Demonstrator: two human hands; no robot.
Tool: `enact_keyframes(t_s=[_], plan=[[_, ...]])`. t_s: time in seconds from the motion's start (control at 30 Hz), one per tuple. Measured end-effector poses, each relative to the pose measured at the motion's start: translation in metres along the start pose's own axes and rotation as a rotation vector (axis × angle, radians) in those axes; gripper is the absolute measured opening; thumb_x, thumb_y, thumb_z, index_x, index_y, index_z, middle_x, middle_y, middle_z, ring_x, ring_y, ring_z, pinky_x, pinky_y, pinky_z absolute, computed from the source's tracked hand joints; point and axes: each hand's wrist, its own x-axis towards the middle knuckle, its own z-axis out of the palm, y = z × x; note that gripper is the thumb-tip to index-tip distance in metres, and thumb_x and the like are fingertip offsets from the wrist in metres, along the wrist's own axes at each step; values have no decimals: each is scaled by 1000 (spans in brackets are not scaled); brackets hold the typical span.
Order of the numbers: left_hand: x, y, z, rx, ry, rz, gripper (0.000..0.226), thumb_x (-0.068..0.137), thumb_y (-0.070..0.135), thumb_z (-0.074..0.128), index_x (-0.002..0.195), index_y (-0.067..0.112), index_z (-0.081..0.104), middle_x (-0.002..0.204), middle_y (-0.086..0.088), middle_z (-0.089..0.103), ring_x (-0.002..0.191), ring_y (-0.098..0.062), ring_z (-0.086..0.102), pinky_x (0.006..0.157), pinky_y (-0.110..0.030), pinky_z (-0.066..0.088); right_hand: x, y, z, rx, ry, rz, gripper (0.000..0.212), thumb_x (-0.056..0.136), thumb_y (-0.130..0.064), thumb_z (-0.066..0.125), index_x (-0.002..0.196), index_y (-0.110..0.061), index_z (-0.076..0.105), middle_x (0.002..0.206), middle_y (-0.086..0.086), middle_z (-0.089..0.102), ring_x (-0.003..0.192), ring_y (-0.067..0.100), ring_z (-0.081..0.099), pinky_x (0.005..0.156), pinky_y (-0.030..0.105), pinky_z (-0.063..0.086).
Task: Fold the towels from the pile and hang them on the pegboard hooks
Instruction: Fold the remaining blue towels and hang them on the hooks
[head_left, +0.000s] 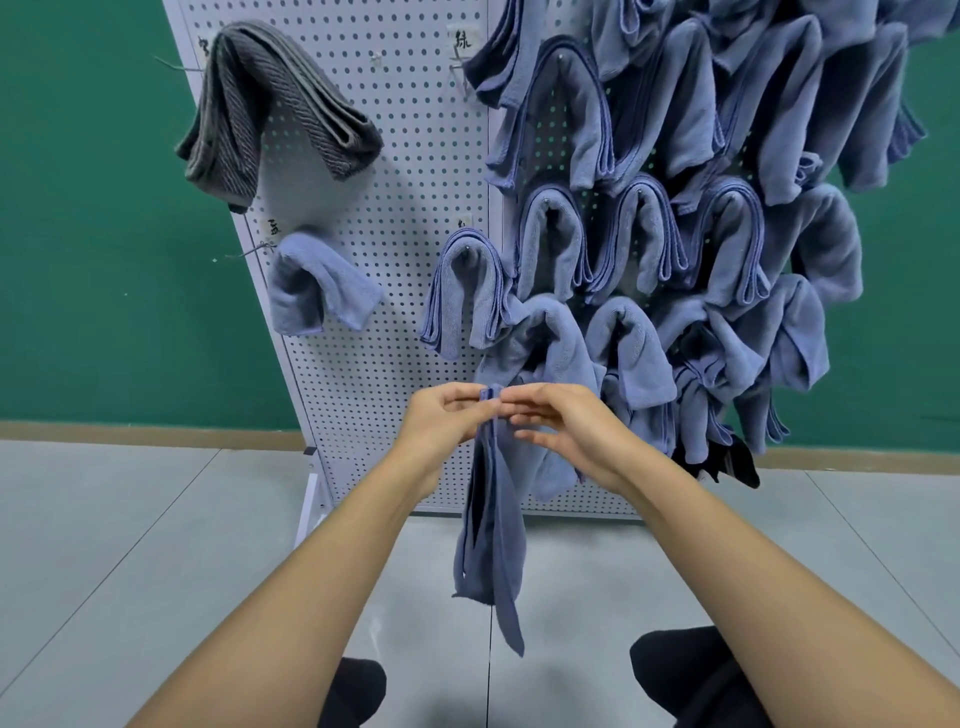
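Note:
A blue towel (491, 530) hangs down in front of me, bunched into a long strip. My left hand (441, 421) pinches its top edge between thumb and fingers. My right hand (558, 431) meets it from the right, fingers mostly straight, with the fingertips touching the same top edge. Behind stands the white pegboard (405, 171). Several folded blue towels (649, 244) hang on its hooks across the right side. One small blue towel (317, 283) hangs at the left, and a grey towel (270, 109) hangs above it.
A bare wire hook (244, 253) sticks out left of the small blue towel. A green wall (88, 234) stands behind the board, above a grey tiled floor (130, 545). My dark-clothed knees (691, 675) show at the bottom. A black cloth (732, 462) hangs at the board's lower right.

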Motion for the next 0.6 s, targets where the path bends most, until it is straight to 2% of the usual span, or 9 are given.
enact_keyframes(t_s=[0.13,0.2,0.27,0.3,0.37,0.43,0.53,0.6], plan=[[3,4,-2,-7,-21,-5,15,91,6,58,101,8,68,65,7,61,58,-2,52,65,-19,46,3,-4,-19,-341,128,-185,20,89,-3,59,103,-15,67,97,-2,66,89,8,57,75,10,47],[2,6,-1,16,-75,8,16,92,8,55,98,12,69,72,2,60,65,-7,50,69,-22,44,2,-5,-30,-597,155,-279,29,84,-19,71,111,-24,63,112,-7,59,101,5,49,85,12,40],[0,6,-1,52,-138,26,19,94,9,52,94,15,70,81,-1,63,76,-11,54,73,-26,44,2,-5,-36,-787,76,-276,50,79,-33,77,124,-28,56,128,-13,49,119,4,37,97,19,29],[-1,6,-1,62,-170,35,21,95,9,51,94,16,70,84,-1,65,79,-11,56,75,-26,44,2,-4,-37,-838,27,-245,55,77,-36,78,126,-28,56,129,-13,48,121,5,36,99,21,28],[-1,6,-3,63,-198,44,22,96,8,48,95,16,69,86,-2,67,81,-11,58,75,-26,44,5,-1,-38,-836,-57,-204,39,79,-34,76,114,-21,65,116,-8,62,106,6,52,95,26,40],[0,4,-5,55,-168,26,22,96,8,48,96,15,69,80,1,66,74,-9,57,72,-23,45,8,4,-38,-797,-67,-221,14,85,-26,71,91,-13,69,89,-4,68,81,5,58,85,31,46],[2,0,-9,63,-111,-45,19,97,11,50,94,16,68,63,10,61,63,-5,54,73,-22,50,15,6,-37,-911,19,-250,14,92,-27,61,79,-22,61,76,-6,61,72,7,52,77,34,46],[3,-4,-11,77,-101,-90,15,97,16,51,96,18,66,74,6,64,70,-8,57,81,-27,52,16,3,-35,-987,66,-223,16,93,-29,56,80,-21,58,74,-7,57,71,9,50,74,34,45]])
